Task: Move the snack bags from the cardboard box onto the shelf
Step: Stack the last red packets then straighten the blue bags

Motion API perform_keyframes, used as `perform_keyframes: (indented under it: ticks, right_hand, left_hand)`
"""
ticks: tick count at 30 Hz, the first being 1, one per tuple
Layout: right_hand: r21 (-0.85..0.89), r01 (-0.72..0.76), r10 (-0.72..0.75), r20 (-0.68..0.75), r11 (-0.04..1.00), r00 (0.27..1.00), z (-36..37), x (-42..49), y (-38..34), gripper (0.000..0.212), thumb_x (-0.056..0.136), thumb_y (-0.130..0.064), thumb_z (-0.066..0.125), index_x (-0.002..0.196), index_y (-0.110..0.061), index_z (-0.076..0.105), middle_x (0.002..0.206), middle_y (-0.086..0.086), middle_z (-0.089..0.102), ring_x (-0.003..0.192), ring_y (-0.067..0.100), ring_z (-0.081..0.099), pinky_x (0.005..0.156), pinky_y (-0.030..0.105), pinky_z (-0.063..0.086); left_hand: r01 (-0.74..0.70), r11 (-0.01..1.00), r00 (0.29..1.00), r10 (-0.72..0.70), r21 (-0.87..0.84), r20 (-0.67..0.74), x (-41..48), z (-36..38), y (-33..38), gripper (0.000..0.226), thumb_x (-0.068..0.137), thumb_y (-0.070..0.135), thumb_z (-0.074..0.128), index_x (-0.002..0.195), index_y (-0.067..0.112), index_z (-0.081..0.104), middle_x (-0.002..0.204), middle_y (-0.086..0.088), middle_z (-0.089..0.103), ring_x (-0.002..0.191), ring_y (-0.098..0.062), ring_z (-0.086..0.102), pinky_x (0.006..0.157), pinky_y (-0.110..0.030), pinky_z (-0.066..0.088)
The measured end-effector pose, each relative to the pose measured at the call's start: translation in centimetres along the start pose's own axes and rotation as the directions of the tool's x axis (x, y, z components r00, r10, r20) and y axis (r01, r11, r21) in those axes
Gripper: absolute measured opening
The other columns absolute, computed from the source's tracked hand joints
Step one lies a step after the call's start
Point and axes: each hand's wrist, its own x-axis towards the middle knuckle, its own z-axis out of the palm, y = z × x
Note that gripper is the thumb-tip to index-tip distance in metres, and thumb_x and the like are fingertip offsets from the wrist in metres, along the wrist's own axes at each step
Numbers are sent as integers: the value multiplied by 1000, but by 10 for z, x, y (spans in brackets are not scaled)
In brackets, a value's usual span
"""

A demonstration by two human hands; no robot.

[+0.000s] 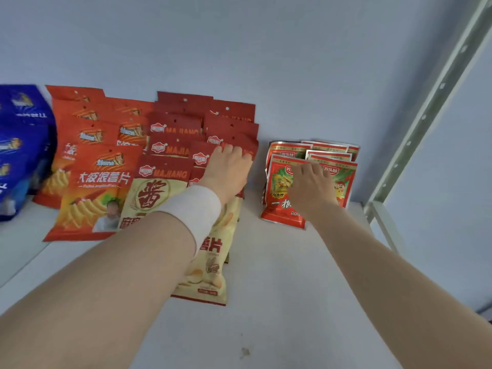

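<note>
Snack bags stand in rows on a white shelf [279, 275]. My left hand [227, 171], with a white wristband below it, rests on the tops of the red and cream MAJIANG bags [162, 187], fingers curled over a bag's upper edge. My right hand [311, 187] lies on the front of the small red spicy-snack bags [282, 206], fingers over the top edge of the front bag. To the left stand orange potato chip bags [90, 187]. The cardboard box is out of view.
Blue bags [21, 145] fill the far left of the shelf. A pale metal shelf upright [426, 113] with holes runs diagonally at the right. A white wall backs the shelf. Bare shelf surface lies in front of the bags.
</note>
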Motion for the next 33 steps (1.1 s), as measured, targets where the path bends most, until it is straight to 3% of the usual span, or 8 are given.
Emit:
perform_keyframes:
  ticks: [7, 13, 17, 20, 23, 27, 31, 33]
  right_hand:
    - [-184, 95, -85, 62, 978, 994, -23, -33, -103, 33, 93, -23, 44, 124, -11, 44, 125, 10, 51, 118, 28, 45, 96, 37, 38]
    - [-7, -118, 117, 210, 993, 971, -14, -68, -169, 55, 90, -48, 48, 131, -13, 38, 130, 9, 47, 123, 27, 42, 99, 38, 38]
    - [187, -395, 314, 351, 899, 882, 6, -97, -189, 106, 71, -68, 60, 146, -12, 9, 141, 13, 34, 131, 32, 35, 104, 43, 35]
    - [347, -575, 412, 441, 741, 798, 25, -107, -194, 122, 66, -65, 67, 147, -10, -5, 147, 15, 25, 137, 33, 24, 111, 45, 25]
    - [501, -636, 453, 448, 587, 771, 42, -108, -195, 119, 64, -56, 74, 147, -8, 3, 146, 13, 29, 137, 33, 22, 114, 46, 23]
    - [671, -591, 503, 357, 448, 787, 56, -110, -192, 99, 56, -40, 86, 132, -9, 31, 127, 7, 45, 124, 26, 38, 104, 44, 38]
    - [785, -530, 490, 342, 320, 802, 59, -101, -186, 90, 55, -29, 88, 122, -14, 30, 113, 1, 50, 108, 21, 52, 89, 42, 50]
    - [835, -481, 455, 331, 266, 827, 57, -88, -182, 86, 62, -24, 85, 124, -12, 27, 109, -2, 47, 103, 17, 51, 84, 34, 48]
  left_hand:
    - [-57, 996, 997, 53, 69, 57, -73, -2, -88, 36, 91, 15, 51, 127, 9, 48, 125, -11, 51, 117, -28, 47, 94, -37, 39]
    - [61, 976, 993, -39, -209, 108, -138, 29, -148, 35, 93, 31, 52, 122, 12, 49, 121, -9, 54, 112, -28, 51, 92, -38, 43]
    - [332, 806, 942, -256, -489, 218, -161, 59, -162, 55, 84, 42, 63, 126, 12, 42, 121, -11, 52, 113, -30, 51, 93, -43, 47]
    - [398, 690, 916, -338, -605, 217, -167, 80, -159, 66, 80, 45, 67, 129, 9, 41, 126, -12, 50, 118, -31, 46, 98, -43, 42]
    - [437, 593, 888, -403, -677, 221, -164, 94, -150, 83, 74, 48, 72, 136, 10, 33, 134, -11, 45, 126, -32, 37, 106, -47, 35]
    - [492, 462, 831, -503, -738, 239, -155, 106, -142, 100, 66, 51, 76, 141, 8, 26, 139, -14, 39, 131, -32, 31, 109, -48, 30]
    - [598, 165, 715, -553, -785, 428, -144, 113, -145, 118, 56, 45, 85, 146, 12, 16, 148, -14, 25, 140, -31, 19, 114, -50, 23]
    - [592, 87, 699, -550, -801, 457, -137, 117, -148, 116, 54, 41, 88, 145, 14, 20, 146, -12, 30, 138, -28, 23, 112, -47, 26]
